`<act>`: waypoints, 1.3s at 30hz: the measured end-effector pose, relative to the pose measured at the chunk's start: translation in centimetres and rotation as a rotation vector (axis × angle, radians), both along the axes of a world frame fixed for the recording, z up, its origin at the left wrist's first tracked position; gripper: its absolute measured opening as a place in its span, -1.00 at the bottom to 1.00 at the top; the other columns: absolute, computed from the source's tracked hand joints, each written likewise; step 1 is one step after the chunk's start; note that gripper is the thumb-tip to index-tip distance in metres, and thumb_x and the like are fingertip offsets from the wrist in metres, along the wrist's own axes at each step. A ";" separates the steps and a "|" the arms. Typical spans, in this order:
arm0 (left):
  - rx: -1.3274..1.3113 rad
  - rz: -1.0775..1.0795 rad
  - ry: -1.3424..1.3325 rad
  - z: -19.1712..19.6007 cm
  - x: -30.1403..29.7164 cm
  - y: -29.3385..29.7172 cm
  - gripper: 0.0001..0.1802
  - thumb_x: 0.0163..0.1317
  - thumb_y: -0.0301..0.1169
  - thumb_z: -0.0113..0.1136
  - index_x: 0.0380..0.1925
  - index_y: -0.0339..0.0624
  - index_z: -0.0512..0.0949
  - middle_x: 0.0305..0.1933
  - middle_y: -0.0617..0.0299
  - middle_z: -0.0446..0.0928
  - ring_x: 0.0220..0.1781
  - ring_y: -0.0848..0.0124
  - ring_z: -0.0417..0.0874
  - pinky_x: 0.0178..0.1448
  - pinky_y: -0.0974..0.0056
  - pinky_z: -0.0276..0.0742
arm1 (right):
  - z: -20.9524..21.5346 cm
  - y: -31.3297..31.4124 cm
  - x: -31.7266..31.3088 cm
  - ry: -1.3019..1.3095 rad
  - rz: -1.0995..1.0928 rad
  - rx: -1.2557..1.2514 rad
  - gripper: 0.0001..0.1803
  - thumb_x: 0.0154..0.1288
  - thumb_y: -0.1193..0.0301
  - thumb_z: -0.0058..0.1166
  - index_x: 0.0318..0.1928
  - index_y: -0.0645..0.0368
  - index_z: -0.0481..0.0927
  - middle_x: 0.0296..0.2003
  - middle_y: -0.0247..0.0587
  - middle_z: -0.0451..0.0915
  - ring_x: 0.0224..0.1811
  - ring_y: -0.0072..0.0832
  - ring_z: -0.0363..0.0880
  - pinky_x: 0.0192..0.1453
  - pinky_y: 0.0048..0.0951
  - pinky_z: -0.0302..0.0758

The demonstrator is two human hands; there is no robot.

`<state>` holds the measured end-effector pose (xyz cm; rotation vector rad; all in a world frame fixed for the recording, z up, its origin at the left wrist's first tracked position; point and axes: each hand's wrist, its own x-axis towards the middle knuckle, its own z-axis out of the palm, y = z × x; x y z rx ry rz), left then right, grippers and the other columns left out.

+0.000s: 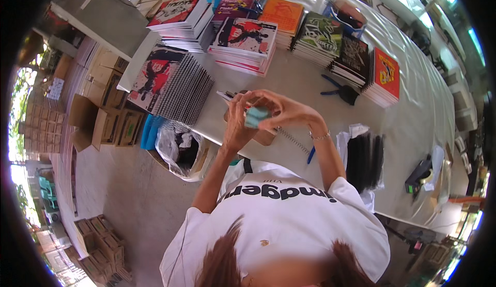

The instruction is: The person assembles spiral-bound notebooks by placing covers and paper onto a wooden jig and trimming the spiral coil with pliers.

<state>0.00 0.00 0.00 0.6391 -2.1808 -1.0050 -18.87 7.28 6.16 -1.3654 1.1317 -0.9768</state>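
Observation:
Both hands are raised over the near edge of the table, close together in front of my white shirt. Between them is a small pale teal piece (257, 116), soft-edged and partly covered by fingers; its kind I cannot make out. My left hand (237, 119) is curled around its left side. My right hand (292, 112) closes on it from the right, thumb below and fingers arched over. Under the hands lies a brown block (264, 136), partly hidden. A thin metal spiral coil (295, 141) lies beside it, near a blue handle tip (311, 156).
A stack of spiral-bound books (173, 85) stands at the left, with book piles (243, 42) behind it. Blue-handled pliers (340, 90) lie at the right. Black coils (364, 160) in plastic sit near my right elbow. A lined bin (181, 150) stands below the table's left edge.

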 end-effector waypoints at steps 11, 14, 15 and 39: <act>-0.353 0.283 -0.142 1.4 1.5 -5.1 -0.19 -0.26 -0.29 0.59 0.08 -0.11 0.43 0.15 0.01 0.30 0.29 -0.03 0.28 0.33 -0.05 0.25 | 0.3 -2.3 -0.2 0.007 -0.085 -0.002 -0.21 0.09 0.13 0.39 0.27 0.13 0.34 0.01 -0.11 0.48 0.01 -0.48 0.47 0.12 -0.45 0.42; -0.245 0.134 0.024 -0.7 2.0 -7.1 -0.31 -0.19 -0.38 0.55 -0.01 -0.12 0.39 0.10 0.05 0.31 0.26 0.09 0.33 0.32 0.08 0.29 | 0.5 -3.0 0.4 0.212 -0.092 0.093 -0.23 0.10 0.17 0.39 0.27 0.12 0.34 0.01 -0.14 0.47 -0.01 -0.48 0.48 0.07 -0.47 0.46; -0.251 0.158 0.027 -0.8 1.9 -7.4 -0.31 -0.19 -0.38 0.55 -0.01 -0.12 0.39 0.10 0.05 0.31 0.26 0.09 0.33 0.32 0.08 0.29 | 1.1 -3.4 0.6 0.218 -0.069 0.085 -0.23 0.10 0.17 0.39 0.27 0.12 0.34 0.01 -0.14 0.47 -0.01 -0.48 0.48 0.07 -0.47 0.46; 0.188 0.030 0.099 -2.0 1.9 -7.6 -0.30 -0.13 -0.44 0.55 0.01 -0.12 0.35 -0.02 0.24 0.38 0.09 0.41 0.43 0.18 0.27 0.38 | 1.5 -4.1 0.6 0.103 -0.085 0.157 -0.29 0.19 0.21 0.33 0.26 0.15 0.30 -0.02 -0.10 0.53 -0.05 -0.42 0.52 0.07 -0.41 0.45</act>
